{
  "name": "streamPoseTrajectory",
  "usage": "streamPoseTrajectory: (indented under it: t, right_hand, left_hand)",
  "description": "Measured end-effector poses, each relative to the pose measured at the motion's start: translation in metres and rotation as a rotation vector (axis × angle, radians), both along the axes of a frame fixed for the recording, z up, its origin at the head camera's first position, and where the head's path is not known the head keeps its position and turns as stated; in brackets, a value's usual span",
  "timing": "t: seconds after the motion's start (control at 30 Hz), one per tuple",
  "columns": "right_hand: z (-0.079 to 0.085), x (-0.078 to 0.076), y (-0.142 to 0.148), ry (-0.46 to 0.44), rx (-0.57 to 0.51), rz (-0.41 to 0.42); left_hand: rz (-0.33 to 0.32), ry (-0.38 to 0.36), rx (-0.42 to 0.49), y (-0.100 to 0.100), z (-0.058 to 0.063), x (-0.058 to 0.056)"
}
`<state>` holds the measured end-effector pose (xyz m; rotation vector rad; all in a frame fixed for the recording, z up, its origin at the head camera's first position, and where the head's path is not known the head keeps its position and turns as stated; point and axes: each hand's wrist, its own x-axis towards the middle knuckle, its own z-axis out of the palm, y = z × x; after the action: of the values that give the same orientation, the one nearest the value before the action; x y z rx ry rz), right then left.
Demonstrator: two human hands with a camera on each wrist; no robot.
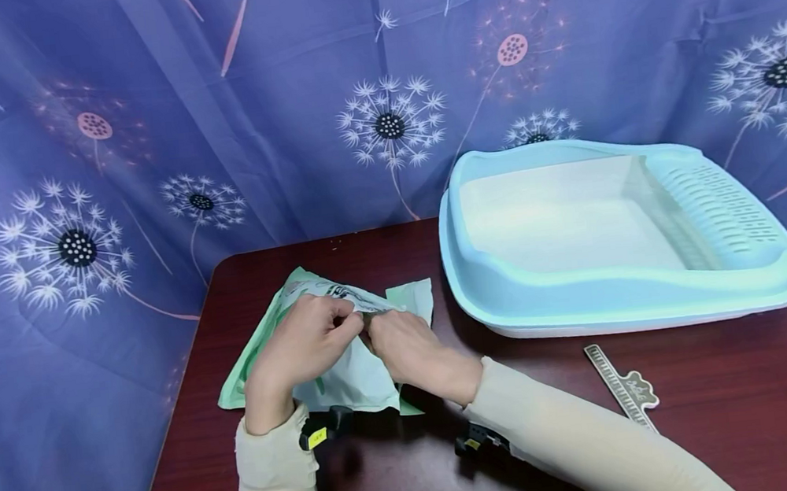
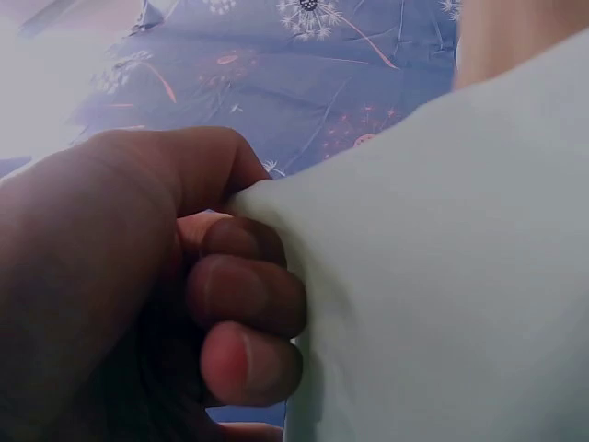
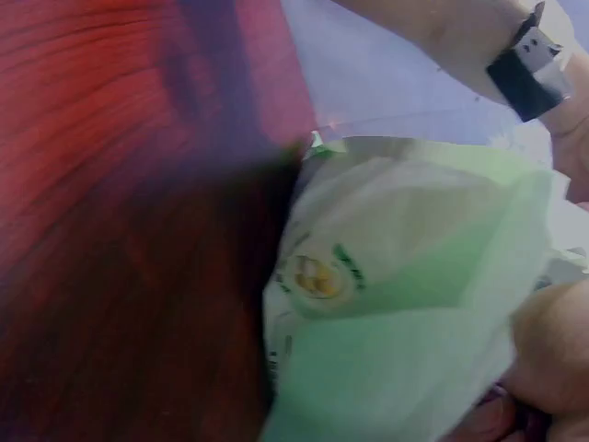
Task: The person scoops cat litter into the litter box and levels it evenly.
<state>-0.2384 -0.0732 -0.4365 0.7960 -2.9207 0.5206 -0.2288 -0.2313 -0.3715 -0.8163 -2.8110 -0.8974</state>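
Both sleeves (image 1: pixel 278 490) are long and cream; the black wrist cameras (image 1: pixel 340 418) each bear a yellow label (image 1: pixel 318 438).

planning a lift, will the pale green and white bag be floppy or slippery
The pale green and white plastic-looking bag is probably floppy, since its sides fold; it may slip, as its surface looks smooth.

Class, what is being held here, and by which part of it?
A white-and-green bag. The left hand pinches its edge; the right hand appears to grip it close by, its exact hold hidden.
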Motion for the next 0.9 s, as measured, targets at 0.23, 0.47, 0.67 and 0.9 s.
streamPoseTrajectory:
  t: [0.23,0.47,0.67,0.9]
  right_hand:
    - [-0.016,-0.009,-0.005,0.027,-0.082,0.067]
    - [-0.027,-0.017,-0.008,0.059,-0.055,0.073]
    - [-0.147,-0.072,-0.025,0.236,-0.002,0.032]
    - [-0.235,-0.107,-0.038,0.283,-0.074,-0.008]
  left_hand:
    - [-0.048,-0.02,0.023,0.004,-0.005,-0.004]
    - [-0.066,-0.017,0.011,0.008,-0.003,-0.003]
    - [-0.078,-0.018,-0.002,0.01,-0.003,-0.003]
    - [-0.083,-0.042,-0.05,0.015,-0.007,-0.003]
